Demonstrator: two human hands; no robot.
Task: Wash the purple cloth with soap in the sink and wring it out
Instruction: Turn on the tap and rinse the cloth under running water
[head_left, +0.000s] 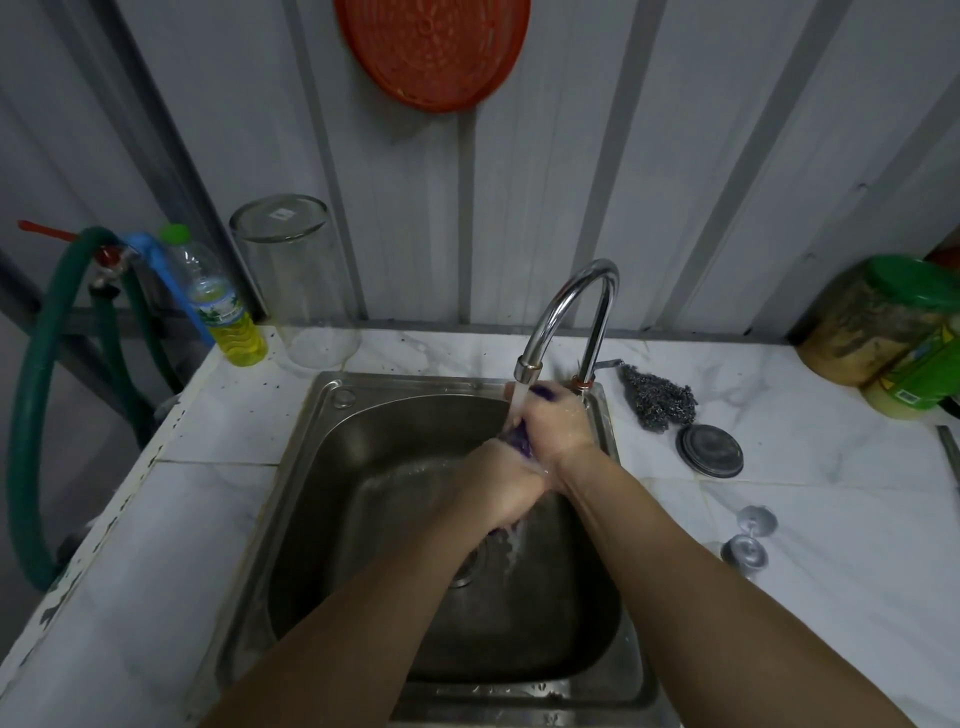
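The purple cloth (518, 441) is bunched between both hands over the steel sink (363, 415), and only small purple patches show. My right hand (558, 423) grips its upper end right under the running tap (566, 312). My left hand (501, 486) is closed around the lower end, and water drips from it toward the drain (467, 566). A bottle of yellow liquid soap (223, 312) stands at the counter's back left.
An upturned glass jar (296, 280) stands beside the soap bottle. A steel scourer (660, 397), a round lid (709, 451) and two small metal pieces (748, 540) lie right of the sink. Green-lidded jars (893, 332) sit far right. A green hose (36, 395) hangs left.
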